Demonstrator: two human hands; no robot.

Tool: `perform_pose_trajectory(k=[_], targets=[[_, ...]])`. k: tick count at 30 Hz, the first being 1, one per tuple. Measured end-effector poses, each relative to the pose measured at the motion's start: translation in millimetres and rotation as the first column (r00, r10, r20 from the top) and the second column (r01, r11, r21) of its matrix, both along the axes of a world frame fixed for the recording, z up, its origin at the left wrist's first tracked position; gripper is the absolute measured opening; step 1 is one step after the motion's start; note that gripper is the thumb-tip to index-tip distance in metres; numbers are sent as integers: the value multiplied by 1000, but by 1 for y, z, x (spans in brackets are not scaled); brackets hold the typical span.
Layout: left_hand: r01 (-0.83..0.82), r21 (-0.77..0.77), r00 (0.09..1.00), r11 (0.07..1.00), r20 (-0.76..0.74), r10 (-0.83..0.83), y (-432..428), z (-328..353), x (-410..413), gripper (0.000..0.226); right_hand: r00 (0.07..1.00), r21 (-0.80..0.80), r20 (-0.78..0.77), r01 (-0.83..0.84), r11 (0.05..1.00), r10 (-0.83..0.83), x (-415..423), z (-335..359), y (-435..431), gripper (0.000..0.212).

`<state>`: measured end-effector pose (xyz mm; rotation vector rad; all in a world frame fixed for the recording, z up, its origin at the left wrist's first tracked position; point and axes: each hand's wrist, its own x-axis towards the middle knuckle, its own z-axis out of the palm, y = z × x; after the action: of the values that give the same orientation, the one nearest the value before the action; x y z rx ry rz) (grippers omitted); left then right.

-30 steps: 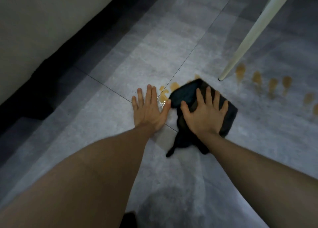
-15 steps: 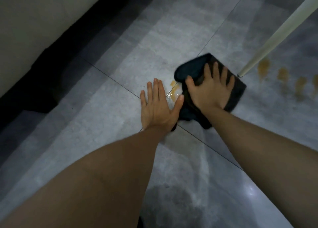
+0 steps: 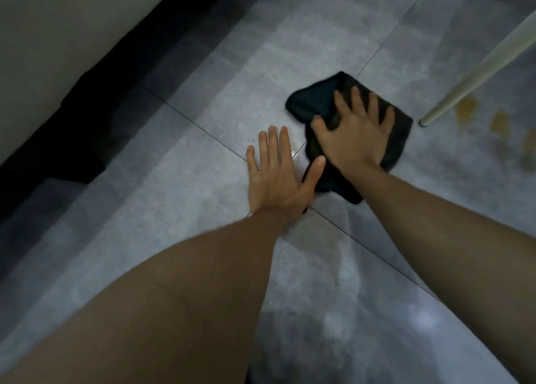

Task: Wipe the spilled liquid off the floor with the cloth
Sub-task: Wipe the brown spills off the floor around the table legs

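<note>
A dark crumpled cloth [image 3: 311,101] lies on the grey tiled floor [image 3: 203,267]. My right hand [image 3: 352,134] presses flat on top of it, fingers spread and slightly curled into the fabric. My left hand [image 3: 277,175] rests palm-down on the bare tile just left of the cloth, fingers apart, thumb touching the cloth's edge. A small wet glint [image 3: 295,153] shows between my two hands. Orange-brown spill spots [image 3: 465,109] remain on the tile at the right, beyond the cloth.
A slanted white furniture leg [image 3: 475,73] meets the floor just right of the cloth. A pale sofa or cabinet [image 3: 58,35] with a dark base [image 3: 87,140] runs along the left. Tile joints cross under my hands.
My right hand has pushed the cloth forward and left over the orange spots near my left hand, which no longer show. My left hand stays planted on the tile.
</note>
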<state>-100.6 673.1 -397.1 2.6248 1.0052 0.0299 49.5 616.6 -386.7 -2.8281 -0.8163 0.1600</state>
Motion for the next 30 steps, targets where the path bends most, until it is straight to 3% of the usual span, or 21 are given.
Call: perform_pose_trajectory(k=[3,5,8,12,15,19,23,27,30], targets=[[-2,-37,999,999,48,4,0,1,-3,95,983,7,44,-178,984,177,-32,-4,-13,71],[-6,-61,999,998,42,8,1,3,-3,92,975,31,96,-205,978,201,-46,-7,-50,67],[-7,-36,1000,999,-2,7,2,4,0,89,987,33,96,-133,991,129,-26,-4,-75,68],[5,-18,1000,1000,-27,-5,0,3,1,90,998,5,63,2,1000,-2,-3,-4,-26,71],[-6,-18,1000,1000,2,6,2,3,0,91,989,-10,39,-142,990,143,-18,-4,-5,69],[-6,-60,998,998,55,9,3,3,-1,82,961,51,107,-261,964,254,-55,-6,-72,63],[-9,20,1000,1000,4,9,1,-2,1,69,990,-1,77,-120,993,119,-20,-5,-99,67],[-3,38,999,999,37,2,1,-5,2,66,992,-4,46,122,993,-121,23,0,-33,74],[-2,45,1000,999,19,1,2,-5,1,67,999,33,43,32,999,-33,4,-2,-10,72]])
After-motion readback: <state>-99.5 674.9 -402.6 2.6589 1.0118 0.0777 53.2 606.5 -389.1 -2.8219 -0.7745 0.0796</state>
